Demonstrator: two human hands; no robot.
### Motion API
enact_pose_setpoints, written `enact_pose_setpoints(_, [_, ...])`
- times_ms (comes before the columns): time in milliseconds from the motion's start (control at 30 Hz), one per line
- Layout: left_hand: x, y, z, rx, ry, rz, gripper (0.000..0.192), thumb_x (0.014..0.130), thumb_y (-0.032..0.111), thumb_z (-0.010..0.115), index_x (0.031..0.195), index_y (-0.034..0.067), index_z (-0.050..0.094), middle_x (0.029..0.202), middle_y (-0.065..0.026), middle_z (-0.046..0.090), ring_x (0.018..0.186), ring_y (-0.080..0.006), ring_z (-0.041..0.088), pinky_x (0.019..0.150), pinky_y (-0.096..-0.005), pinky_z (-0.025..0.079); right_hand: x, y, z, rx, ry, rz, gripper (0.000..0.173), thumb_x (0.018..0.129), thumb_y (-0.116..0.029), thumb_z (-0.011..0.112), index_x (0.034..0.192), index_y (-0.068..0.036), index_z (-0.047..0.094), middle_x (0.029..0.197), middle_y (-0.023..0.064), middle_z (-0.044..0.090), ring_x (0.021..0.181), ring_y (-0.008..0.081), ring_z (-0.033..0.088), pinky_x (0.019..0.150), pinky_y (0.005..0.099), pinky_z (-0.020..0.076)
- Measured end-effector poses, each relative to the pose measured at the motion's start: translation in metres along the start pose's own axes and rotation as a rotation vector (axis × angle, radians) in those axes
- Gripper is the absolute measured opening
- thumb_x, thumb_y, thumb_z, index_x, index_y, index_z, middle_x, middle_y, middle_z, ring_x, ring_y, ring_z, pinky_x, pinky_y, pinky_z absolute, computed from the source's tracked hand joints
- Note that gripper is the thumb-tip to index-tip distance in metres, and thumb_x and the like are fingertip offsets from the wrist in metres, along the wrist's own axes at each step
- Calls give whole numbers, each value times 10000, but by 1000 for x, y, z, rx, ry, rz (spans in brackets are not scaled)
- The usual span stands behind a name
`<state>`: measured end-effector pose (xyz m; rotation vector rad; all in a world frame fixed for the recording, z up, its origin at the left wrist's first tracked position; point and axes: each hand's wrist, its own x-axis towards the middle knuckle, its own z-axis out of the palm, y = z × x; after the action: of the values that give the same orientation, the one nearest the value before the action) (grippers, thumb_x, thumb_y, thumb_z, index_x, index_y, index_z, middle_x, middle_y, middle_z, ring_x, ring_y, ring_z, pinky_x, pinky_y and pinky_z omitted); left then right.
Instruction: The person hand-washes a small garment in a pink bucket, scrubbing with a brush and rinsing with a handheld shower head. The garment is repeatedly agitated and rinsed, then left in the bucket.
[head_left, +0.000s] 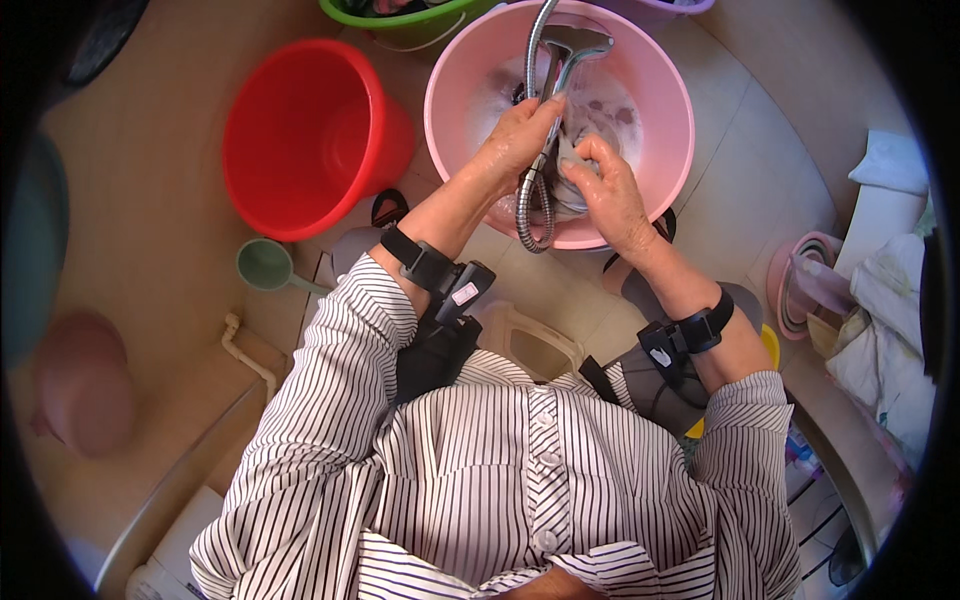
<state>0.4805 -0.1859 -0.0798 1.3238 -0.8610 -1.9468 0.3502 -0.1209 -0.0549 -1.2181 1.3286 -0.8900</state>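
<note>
My left hand (525, 135) is closed around the handle of a chrome shower head (576, 43), whose spray falls into a pink basin (667, 150). A flexible metal shower hose (534, 217) loops down beneath that hand and rises past the shower head. Bunched wet grey cloth (570, 184) is gripped by my right hand (609, 191) over the near part of the basin. Sudsy water (495, 105) lies in the basin, and a small dark item in it is partly hidden behind the hose.
A red bucket (300, 142) stands tilted-looking at the left, with a green dipper (265, 264) below it. Behind are a green tub (405, 22) holding cloth and a purple basin (667, 7). Nested basins (795, 277) and white cloths (892, 300) are at the right. A pipe (247, 352) runs at lower left.
</note>
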Motion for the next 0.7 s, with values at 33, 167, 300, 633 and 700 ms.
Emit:
enact_pose_setpoints(33, [1,1,-4,95,75,25,360,867,384,543,885,25,563,735,-16,530,651,-110,474,547,-275,402,0,-3,6,-16,-66,-34,101,830,-102,545,830,-35,469,725,14,484,720,68,466,670,248,422])
enact_pose_setpoints(167, [3,3,-2,278,130,68,399,870,408,533,843,14,591,696,-12,520,643,-101,452,564,-271,379,-9,-5,17,-262,-163,-125,125,847,-130,551,876,-43,466,774,81,518,753,167,510,724,347,438])
enact_pose_setpoints(300, [-8,17,-1,181,8,32,401,909,442,454,841,59,550,662,-10,501,567,-103,450,513,-255,381,5,3,4,77,-60,-43,111,855,-152,511,850,-42,496,743,58,522,735,134,504,695,289,411])
enact_pose_setpoints(633, [-50,16,-9,-131,-310,-318,486,923,567,302,869,98,417,557,-4,407,361,-85,359,307,-213,310,71,33,-16,910,210,-43,125,885,-131,414,888,-67,521,907,22,536,877,118,494,842,275,391])
enact_pose_setpoints(700, [-57,15,-18,-180,-306,-327,491,920,573,308,864,97,417,557,-3,405,358,-83,363,303,-211,308,84,35,-29,1116,245,116,185,899,-145,402,953,-36,541,971,57,576,927,159,532,890,313,410])
